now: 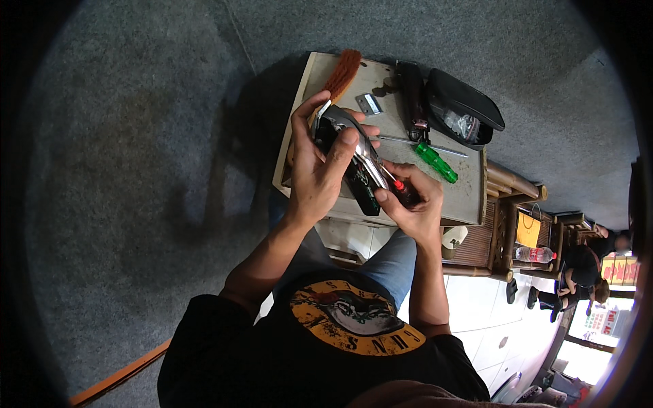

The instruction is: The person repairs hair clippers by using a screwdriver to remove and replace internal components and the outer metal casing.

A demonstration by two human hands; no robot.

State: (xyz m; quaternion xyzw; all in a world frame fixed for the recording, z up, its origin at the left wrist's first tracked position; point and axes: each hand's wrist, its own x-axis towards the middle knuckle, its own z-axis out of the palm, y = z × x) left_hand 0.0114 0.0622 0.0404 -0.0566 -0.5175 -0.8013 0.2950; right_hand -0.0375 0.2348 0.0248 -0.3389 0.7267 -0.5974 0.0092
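Note:
My left hand [318,163] is wrapped around a silver and black hair clipper [366,160], thumb on top and fingers beneath. The clipper's casing looks parted, with green and dark inner parts showing along its lower side. My right hand [420,207] grips what looks like a small screwdriver [399,185] with a red collar and dark handle, pointed at the clipper's side. Its tip is hard to make out. Beyond the hands, a metal clipper blade [369,104], a green screwdriver handle [436,162] and a thin metal shaft [450,151] lie on the table.
The small pale table [462,197] also bears a brown brush [343,71], a dark second clipper [413,98] and an open black case [466,102]. At right stand bamboo furniture [513,183] and a plastic bottle [535,254]. People sit farther off.

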